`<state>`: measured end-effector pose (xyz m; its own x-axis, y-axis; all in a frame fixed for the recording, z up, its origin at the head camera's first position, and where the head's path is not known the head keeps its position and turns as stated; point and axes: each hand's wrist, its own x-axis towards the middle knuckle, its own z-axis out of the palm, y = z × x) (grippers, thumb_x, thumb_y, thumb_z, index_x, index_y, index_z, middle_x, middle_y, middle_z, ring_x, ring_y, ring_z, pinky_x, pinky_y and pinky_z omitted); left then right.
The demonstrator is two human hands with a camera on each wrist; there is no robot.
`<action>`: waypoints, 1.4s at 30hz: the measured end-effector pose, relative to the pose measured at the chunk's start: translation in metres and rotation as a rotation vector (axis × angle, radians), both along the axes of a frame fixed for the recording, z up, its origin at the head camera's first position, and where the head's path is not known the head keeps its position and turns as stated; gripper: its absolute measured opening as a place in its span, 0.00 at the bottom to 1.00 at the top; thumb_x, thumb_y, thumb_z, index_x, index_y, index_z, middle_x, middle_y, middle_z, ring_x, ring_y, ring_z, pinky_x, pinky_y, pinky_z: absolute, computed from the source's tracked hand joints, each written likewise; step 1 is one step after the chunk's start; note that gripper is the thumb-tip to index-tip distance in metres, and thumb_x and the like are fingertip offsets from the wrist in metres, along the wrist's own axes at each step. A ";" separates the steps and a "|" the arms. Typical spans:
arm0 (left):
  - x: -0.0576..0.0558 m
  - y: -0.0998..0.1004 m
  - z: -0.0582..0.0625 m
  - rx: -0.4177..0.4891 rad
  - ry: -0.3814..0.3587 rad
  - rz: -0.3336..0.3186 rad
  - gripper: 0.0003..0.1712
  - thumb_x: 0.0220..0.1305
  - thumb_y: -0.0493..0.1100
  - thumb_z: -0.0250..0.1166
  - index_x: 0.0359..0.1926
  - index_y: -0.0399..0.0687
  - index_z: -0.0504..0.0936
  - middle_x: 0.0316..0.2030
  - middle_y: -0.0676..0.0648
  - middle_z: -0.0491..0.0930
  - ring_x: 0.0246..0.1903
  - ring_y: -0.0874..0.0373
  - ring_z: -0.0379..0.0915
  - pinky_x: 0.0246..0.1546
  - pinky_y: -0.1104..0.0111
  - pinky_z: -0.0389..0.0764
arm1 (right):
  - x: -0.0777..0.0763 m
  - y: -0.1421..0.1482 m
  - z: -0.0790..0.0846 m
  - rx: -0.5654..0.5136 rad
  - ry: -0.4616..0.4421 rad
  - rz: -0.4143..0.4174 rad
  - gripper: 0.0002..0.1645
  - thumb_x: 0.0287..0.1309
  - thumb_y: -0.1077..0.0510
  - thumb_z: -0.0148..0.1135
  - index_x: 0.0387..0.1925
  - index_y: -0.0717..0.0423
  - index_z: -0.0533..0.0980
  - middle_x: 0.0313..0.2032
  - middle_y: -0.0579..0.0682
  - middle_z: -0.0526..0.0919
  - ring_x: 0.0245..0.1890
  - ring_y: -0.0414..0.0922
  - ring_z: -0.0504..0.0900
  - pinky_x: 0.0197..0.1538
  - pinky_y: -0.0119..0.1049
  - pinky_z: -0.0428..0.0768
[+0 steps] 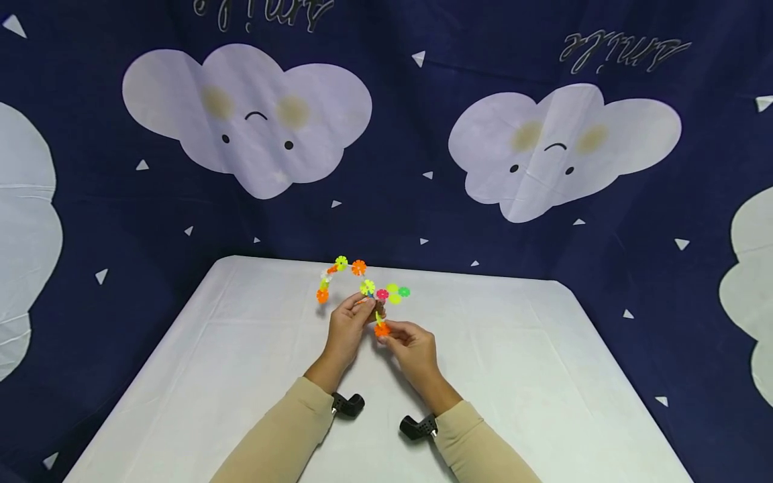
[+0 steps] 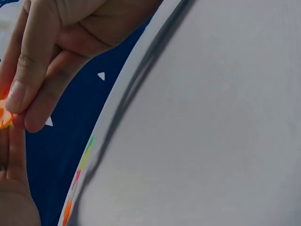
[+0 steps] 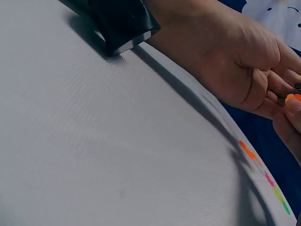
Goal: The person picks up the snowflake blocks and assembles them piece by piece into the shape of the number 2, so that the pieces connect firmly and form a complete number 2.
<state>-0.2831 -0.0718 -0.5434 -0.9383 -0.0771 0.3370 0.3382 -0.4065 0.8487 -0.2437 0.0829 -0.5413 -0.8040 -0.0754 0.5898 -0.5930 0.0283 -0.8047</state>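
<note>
Both hands meet over the middle of the table, around small flower-shaped plastic interlocking discs. My left hand (image 1: 347,330) holds part of a joined string of discs (image 1: 368,287), thumb and fingertips closed on it and partly hiding it. From there the string curves up and left through orange, yellow and white discs to an orange disc (image 1: 323,296) at its end. My right hand (image 1: 415,350) pinches an orange disc (image 1: 382,329) between thumb and fingertips, just below a yellow disc (image 1: 379,318). In the right wrist view fingers also close on an orange disc (image 3: 292,98).
Beyond the hands are pink, yellow and green discs (image 1: 404,292), seen low along the table edge in both wrist views. A white cloth covers the table (image 1: 513,376). Behind it hangs a dark blue curtain (image 1: 398,134) with clouds. Black wrist cameras (image 1: 348,405) sit at both cuffs.
</note>
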 end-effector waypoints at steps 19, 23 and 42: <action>0.002 0.004 -0.004 -0.059 -0.010 -0.248 0.19 0.70 0.28 0.69 0.58 0.21 0.80 0.56 0.26 0.81 0.58 0.41 0.80 0.57 0.60 0.82 | 0.002 0.006 0.009 -0.031 0.195 -0.077 0.17 0.47 0.87 0.71 0.40 0.79 0.81 0.34 0.70 0.86 0.28 0.60 0.88 0.34 0.33 0.87; 0.004 0.004 -0.005 -0.102 -0.001 -0.270 0.16 0.69 0.26 0.68 0.55 0.20 0.81 0.53 0.29 0.84 0.56 0.44 0.81 0.54 0.62 0.83 | 0.000 0.006 0.008 -0.042 0.252 -0.072 0.17 0.47 0.87 0.71 0.40 0.79 0.80 0.35 0.70 0.86 0.28 0.65 0.87 0.34 0.37 0.88; 0.001 0.003 -0.005 -0.135 -0.051 -0.090 0.15 0.64 0.27 0.73 0.51 0.23 0.85 0.42 0.40 0.87 0.42 0.56 0.82 0.43 0.69 0.84 | -0.013 0.006 -0.014 0.027 0.224 -0.035 0.24 0.49 0.87 0.70 0.50 0.79 0.78 0.38 0.70 0.86 0.32 0.67 0.87 0.38 0.50 0.89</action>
